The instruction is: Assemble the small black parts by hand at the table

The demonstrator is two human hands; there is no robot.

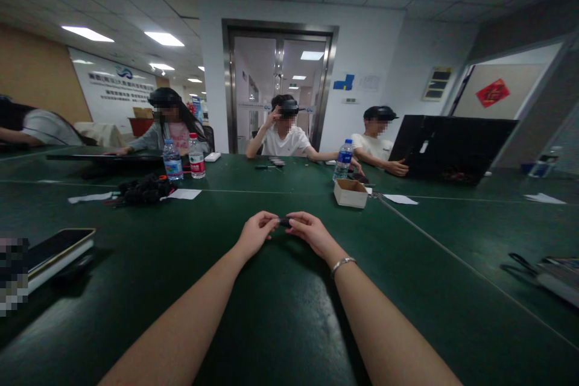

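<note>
Dark green tabletop fills most of the view, pale seam lines across it. Three co-workers in headsets sit along the far side, part of another person at far left. Big black panel stands at the right, slightly tilted, a co-worker's hand at its edge. Black tangled bundle lies left of centre, near the bottles. Containers next: small open-topped box, pale outside, brown inside, sits upright right of centre, beyond the right hand; its bottom is too hidden to tell contents. Three clear plastic bottles, all upright and capped: blue-label bottle and red-label bottle close together on the left, second blue-label bottle just behind the box; fill levels can't be told. Left hand and right hand face each other at centre, over the near half, fingertips pinching opposite ends of one item. Phone lies at left on a white thing, partly pixelated. Silver bracelet circles the right wrist. Smallest: dark piece, short and narrow, spanning the gap between both hands, grasped by each; exact type too small to tell.
</note>
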